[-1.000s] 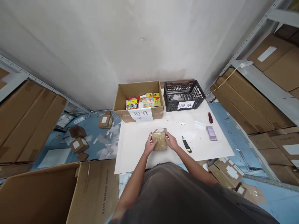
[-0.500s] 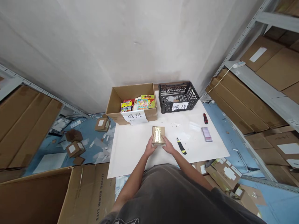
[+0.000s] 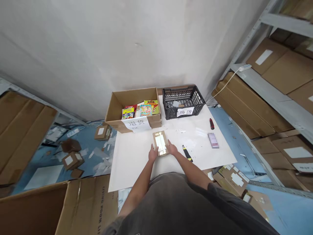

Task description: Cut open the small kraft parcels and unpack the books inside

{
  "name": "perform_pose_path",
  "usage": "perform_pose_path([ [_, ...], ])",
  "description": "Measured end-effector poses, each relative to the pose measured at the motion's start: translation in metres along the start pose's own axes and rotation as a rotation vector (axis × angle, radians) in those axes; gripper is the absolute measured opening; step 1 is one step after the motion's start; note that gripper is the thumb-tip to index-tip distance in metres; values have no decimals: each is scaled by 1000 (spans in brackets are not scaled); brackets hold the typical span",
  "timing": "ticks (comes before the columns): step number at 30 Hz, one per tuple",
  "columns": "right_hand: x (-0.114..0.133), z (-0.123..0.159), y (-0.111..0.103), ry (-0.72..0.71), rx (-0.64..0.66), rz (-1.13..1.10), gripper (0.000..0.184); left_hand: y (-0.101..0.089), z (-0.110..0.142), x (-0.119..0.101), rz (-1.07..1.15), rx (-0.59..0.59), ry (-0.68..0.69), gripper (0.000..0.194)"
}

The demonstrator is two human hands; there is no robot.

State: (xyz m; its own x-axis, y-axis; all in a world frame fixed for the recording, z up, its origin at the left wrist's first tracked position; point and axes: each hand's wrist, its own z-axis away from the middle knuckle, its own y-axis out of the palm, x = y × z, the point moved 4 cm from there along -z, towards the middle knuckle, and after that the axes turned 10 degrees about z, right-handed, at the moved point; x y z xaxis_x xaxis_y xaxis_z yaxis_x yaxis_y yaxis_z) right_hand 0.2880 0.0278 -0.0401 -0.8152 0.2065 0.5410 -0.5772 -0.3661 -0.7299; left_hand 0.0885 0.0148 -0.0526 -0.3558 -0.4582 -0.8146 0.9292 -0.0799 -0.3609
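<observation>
A small taped cardboard box (image 3: 160, 142) with a white label on its upper face is held over the white table (image 3: 132, 163). My left hand (image 3: 153, 152) grips its left side, and my right hand (image 3: 172, 148) has hold of the right side. Fingers beneath the box are hidden. To the right of my right hand lies a black and yellow utility knife (image 3: 187, 153). Farther right, a red and black tool (image 3: 211, 124) rests near a pixelated pink item (image 3: 213, 140).
An open carton (image 3: 110, 122) with colourful books stands at the table's back left, a paper sign on its front. Beside it is a black plastic crate (image 3: 167, 112) with a sign. Shelves of boxes (image 3: 290, 71) flank the right. A large open carton (image 3: 85, 199) is at lower left.
The box has been turned in my hands, so a face with a white label now shows instead of the brown taped one. The whole view has shifted slightly.
</observation>
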Motion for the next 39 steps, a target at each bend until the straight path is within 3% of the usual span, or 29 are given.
perform_pose_path([
  [2,-6,12,11,-29,-47,-24,70,5,0,8,13,-19,35,80],
  [4,-11,28,18,-138,-93,-57,75,12,7,13,83,54,182,85],
  [6,-17,44,24,-236,-64,-75,81,19,19,21,132,164,290,101],
  [9,-25,61,27,-253,15,-49,80,22,35,29,139,244,294,112],
  [12,-25,65,11,-199,-46,-12,69,11,40,18,150,191,269,98],
  [16,-7,57,-23,-211,-216,-62,63,-14,34,-21,208,63,339,84],
  [20,12,39,-31,-227,-255,-110,59,-8,25,-47,186,131,399,77],
  [25,18,17,-25,-209,-203,-177,63,7,15,-48,157,67,309,69],
  [30,10,31,-31,-301,-123,-118,92,5,26,-42,129,149,401,97],
  [36,21,40,-42,-241,-232,-174,70,-24,38,-37,111,-113,384,72],
  [39,29,23,-28,-172,-254,-181,64,-16,28,-31,50,-99,336,79],
])
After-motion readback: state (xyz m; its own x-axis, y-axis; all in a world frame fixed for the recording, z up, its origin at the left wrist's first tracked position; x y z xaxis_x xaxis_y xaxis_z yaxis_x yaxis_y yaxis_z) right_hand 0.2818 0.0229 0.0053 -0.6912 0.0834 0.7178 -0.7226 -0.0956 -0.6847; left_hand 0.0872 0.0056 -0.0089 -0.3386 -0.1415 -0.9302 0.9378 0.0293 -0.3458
